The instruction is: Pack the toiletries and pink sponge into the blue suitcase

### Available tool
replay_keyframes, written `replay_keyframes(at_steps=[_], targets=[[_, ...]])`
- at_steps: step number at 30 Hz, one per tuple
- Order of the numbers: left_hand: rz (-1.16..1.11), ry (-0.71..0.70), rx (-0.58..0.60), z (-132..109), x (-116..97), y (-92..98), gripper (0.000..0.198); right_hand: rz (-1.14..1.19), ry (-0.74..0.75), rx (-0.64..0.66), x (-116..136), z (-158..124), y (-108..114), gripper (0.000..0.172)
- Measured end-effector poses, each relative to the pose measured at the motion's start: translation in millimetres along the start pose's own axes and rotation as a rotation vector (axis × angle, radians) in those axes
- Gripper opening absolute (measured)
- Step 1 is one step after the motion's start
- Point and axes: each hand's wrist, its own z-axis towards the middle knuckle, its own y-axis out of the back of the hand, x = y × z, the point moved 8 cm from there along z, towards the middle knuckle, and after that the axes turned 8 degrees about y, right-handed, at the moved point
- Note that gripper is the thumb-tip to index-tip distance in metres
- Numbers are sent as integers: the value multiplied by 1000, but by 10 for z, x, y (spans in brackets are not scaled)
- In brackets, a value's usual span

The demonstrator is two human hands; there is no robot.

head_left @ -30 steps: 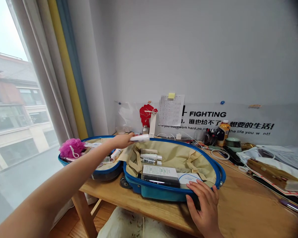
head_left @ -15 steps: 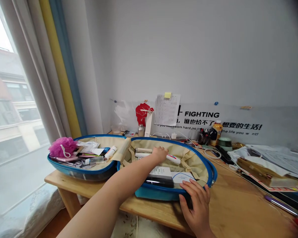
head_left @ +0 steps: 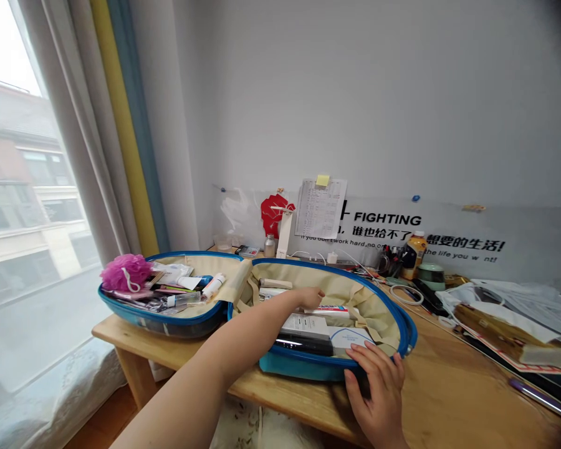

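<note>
An open suitcase with blue rims and beige lining lies on the wooden table, its right half (head_left: 303, 366) in front of me. Inside that half, my left hand (head_left: 312, 299) has its fingers curled at the left end of a white toothpaste tube (head_left: 335, 310) with red and blue print; its fingertips are partly hidden. My right hand (head_left: 378, 383) rests on the near rim, fingers stretched out over the edge onto a white box (head_left: 350, 338) and thumb outside. Beside that box lie a grey-white printed box (head_left: 306, 324) and a shiny black case (head_left: 303, 345).
The suitcase's left half (head_left: 177, 327) holds a pink bath puff (head_left: 126, 272), a clear bottle (head_left: 184, 299), a white tube (head_left: 214, 285) and packets. Right of the suitcase are cables, a brown pouch (head_left: 486, 326), papers and a purple pen (head_left: 542, 399). An orange bottle (head_left: 414, 254) stands behind.
My left hand has lowered the toothpaste tube, which now lies flatter and nearer the boxes. My right hand stays at the rim. The whole view has shifted slightly.
</note>
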Motion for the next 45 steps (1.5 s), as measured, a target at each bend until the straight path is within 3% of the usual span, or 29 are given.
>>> replay_keyframes(at_steps=[4,7,11,15,20,25,36,45], targets=[[-138,-33,-172,-86,38,493,33,-1,0,-1,-18,-24,-17,21],[-199,-33,-318,-240,276,997,35,0,-7,9,-38,-44,-37,22],[-182,86,-459,-605,1033,1630,40,0,-5,-1,-43,-44,-34,21],[-66,263,-467,-1130,1980,1969,39,-5,2,5,-35,-31,-33,21],[150,451,-334,-1706,2878,1914,37,-12,24,-5,-12,-24,-38,19],[373,534,-203,-1903,3265,1680,38,-15,33,-8,-15,-21,-49,20],[649,473,-92,-1666,3270,1429,44,-37,49,6,19,18,-20,20],[671,529,-161,-1681,3173,1499,37,-33,46,-4,29,30,-4,19]])
